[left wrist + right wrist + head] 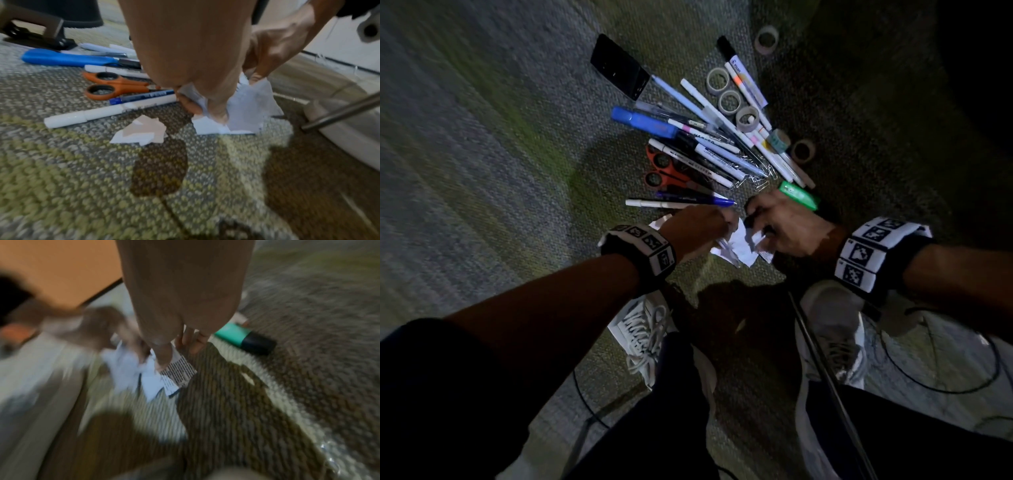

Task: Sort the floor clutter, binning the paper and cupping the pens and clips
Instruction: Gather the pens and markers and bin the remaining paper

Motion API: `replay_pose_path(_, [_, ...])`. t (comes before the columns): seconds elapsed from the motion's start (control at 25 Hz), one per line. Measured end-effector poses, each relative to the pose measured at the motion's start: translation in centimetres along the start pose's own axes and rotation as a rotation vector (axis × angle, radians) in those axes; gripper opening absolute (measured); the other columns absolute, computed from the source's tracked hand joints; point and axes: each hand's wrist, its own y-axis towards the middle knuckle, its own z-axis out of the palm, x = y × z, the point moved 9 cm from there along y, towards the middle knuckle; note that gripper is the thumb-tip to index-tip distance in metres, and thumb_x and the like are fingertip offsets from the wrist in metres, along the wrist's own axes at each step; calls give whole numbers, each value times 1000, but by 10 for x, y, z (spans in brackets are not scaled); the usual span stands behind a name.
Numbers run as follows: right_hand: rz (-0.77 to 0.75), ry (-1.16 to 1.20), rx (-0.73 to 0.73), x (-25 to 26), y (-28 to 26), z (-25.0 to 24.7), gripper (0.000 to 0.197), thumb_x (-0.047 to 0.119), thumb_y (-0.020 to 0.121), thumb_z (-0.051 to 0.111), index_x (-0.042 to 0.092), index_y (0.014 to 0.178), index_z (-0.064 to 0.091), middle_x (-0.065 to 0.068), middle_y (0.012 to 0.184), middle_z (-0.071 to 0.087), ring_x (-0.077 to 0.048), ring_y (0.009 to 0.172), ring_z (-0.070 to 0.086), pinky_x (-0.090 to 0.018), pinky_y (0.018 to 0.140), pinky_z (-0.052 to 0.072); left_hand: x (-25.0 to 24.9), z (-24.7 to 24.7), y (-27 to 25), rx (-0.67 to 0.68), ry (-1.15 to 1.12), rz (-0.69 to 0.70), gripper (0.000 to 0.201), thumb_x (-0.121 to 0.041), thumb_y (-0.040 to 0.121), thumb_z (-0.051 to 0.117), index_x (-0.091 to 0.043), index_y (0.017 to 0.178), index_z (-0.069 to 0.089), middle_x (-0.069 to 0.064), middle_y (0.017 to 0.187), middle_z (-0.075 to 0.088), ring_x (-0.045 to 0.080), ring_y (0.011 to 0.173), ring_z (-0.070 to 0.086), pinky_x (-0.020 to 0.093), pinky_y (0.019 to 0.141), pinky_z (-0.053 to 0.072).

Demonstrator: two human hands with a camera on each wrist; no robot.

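Observation:
Crumpled white paper [739, 245] lies on the carpet just in front of my shoes. My left hand [726, 228] grips its left side, fingers curled into the sheet [246, 112]. My right hand [756, 228] pinches its right side, where printed text [177, 374] shows. A smaller paper scrap [141, 133] lies loose beside my left hand. Beyond the hands is a heap of pens and markers [709, 137], with paper clips [758, 176] at its near right end. A blue pen [695, 198] and a white marker [102, 113] lie nearest my left hand.
Orange scissors [671, 171], several tape rolls [729, 101], a black phone [619, 68] and a green highlighter [799, 195] lie among the clutter. My white shoes [832, 329] and a metal rod [339, 112] are close behind the paper. Cables [945, 383] trail on the right.

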Motion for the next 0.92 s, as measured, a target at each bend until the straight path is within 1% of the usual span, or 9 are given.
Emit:
replay_pose_path(0.08, [-70,-75,13,18,-3,15,23,23,66,86,18,86,76,-8,125,54,-29,114,48,-38,91,48,-7,-6,-1,-47,-28,34,23,0,85,48,-6,99,65,21,104,68,41,97,65,53,77,54])
replay_pose_path(0.16, [-99,-133,-30,28,-2,24,21,14,66,83,14,85,75,-10,127,52,-30,113,48,-39,85,53,-11,-1,-2,-11,43,79,29,5,78,49,-6,98,67,18,102,68,39,96,66,51,73,55])
replay_pose_path(0.28, [-96,-44,-54,31,5,27,19,0,67,75,4,85,73,-13,103,62,-33,91,60,-41,71,55,-11,-5,1,9,50,65,27,7,77,54,-6,97,70,18,102,68,38,98,65,49,74,55])
replay_pose_path(0.36, [-98,4,-32,35,5,25,15,-4,70,69,3,83,70,-13,89,66,-32,78,64,-34,64,53,-10,-10,1,-21,3,85,25,11,72,59,-2,91,70,21,95,68,39,93,67,48,72,57])
replay_pose_path(0.44, [-19,67,-33,29,10,14,16,-5,72,68,7,82,70,-10,82,70,-27,72,66,-24,63,46,-1,-18,-3,-41,-42,33,23,7,75,60,-4,90,71,20,94,68,38,95,66,47,76,54])
replay_pose_path(0.56, [225,227,-221,-9,15,-26,13,2,73,75,15,73,69,-7,73,70,-18,71,64,-19,58,39,14,-47,-17,-180,-143,9,10,-7,80,61,-9,84,69,12,87,68,31,87,63,44,71,51])
replay_pose_path(0.68, [364,376,-395,-38,14,-78,18,17,71,85,19,70,67,-3,75,70,-19,81,66,-25,68,49,32,-93,-32,-344,-188,-59,10,-16,84,68,-9,90,71,10,90,70,29,85,64,43,71,52])
replay_pose_path(0.8, [356,414,-498,-20,12,-138,20,20,71,87,10,74,70,-3,72,69,-5,68,57,-21,61,44,42,-163,-56,-524,-216,-118,14,-23,85,66,-10,88,70,12,87,68,29,80,63,37,68,50])
replay_pose_path(0.92, [335,592,-634,1,7,-173,20,18,71,87,10,71,68,-6,69,71,-4,60,57,-26,57,47,39,-215,-74,-700,-285,-116,17,-27,82,62,-12,81,71,7,79,69,25,74,62,38,64,49])
